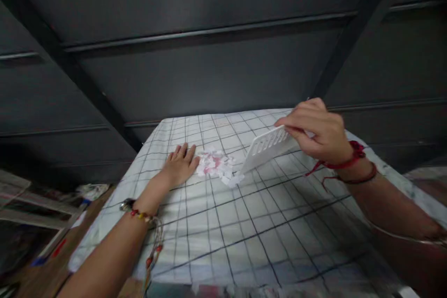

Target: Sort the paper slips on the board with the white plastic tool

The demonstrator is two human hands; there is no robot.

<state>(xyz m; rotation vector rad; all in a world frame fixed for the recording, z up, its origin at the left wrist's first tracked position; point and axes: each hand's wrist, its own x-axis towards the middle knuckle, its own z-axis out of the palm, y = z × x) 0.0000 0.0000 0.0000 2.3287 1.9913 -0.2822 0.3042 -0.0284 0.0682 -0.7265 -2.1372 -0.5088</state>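
A small heap of white paper scraps, with some pink among them, lies on the white checked cloth. Just left of the heap, my left hand rests flat on the cloth, fingers spread and holding nothing. My right hand pinches the upper edge of a thin white slotted plastic panel. The panel is tilted, its lower left edge down by the scraps at the heap's right side. Whether that edge touches the cloth is hard to tell.
Behind the covered table rises a dark metal panelled wall. At the lower left, a wooden frame stands on the floor near a red object. Blurred things show along the table's near edge.
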